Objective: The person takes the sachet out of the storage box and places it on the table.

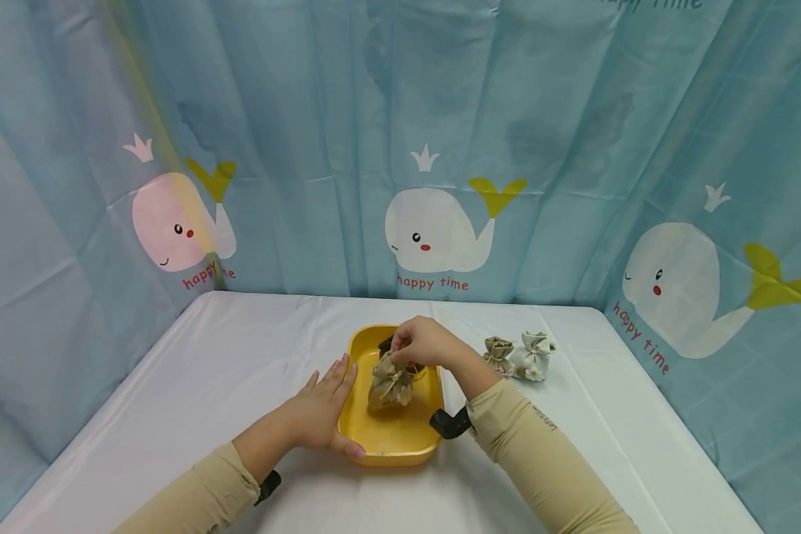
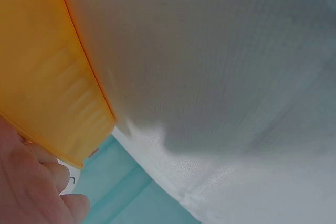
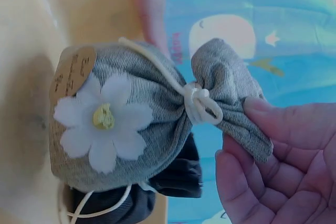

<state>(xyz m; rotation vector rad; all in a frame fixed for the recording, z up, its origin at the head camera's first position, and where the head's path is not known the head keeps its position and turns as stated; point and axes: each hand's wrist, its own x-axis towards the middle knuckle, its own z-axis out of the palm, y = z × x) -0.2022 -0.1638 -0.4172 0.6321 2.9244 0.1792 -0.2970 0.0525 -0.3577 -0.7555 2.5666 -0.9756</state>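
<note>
My right hand [image 1: 429, 343] pinches the gathered neck of a grey-beige drawstring sachet [image 1: 389, 386] over the yellow tray [image 1: 400, 458]. In the right wrist view the sachet [image 3: 121, 114] shows a white cloth flower, a brown label and a knotted cream cord, with thumb and fingers [image 3: 262, 119] on its top. Behind it in the tray is a dark sachet [image 3: 113, 205], partly covered. Spread fingers of my left hand [image 1: 320, 408] rest along the tray's left rim, its thumb at the near corner. In the left wrist view the hand [image 2: 37, 182] touches the tray's wall [image 2: 58, 77].
Right of the tray stand a brown sachet [image 1: 498, 354], partly behind the right forearm, and a white sachet [image 1: 534, 356] beside it. A white cloth [image 1: 267, 348] covers the table. Blue whale-print curtains [image 1: 320, 148] hang behind and at both sides.
</note>
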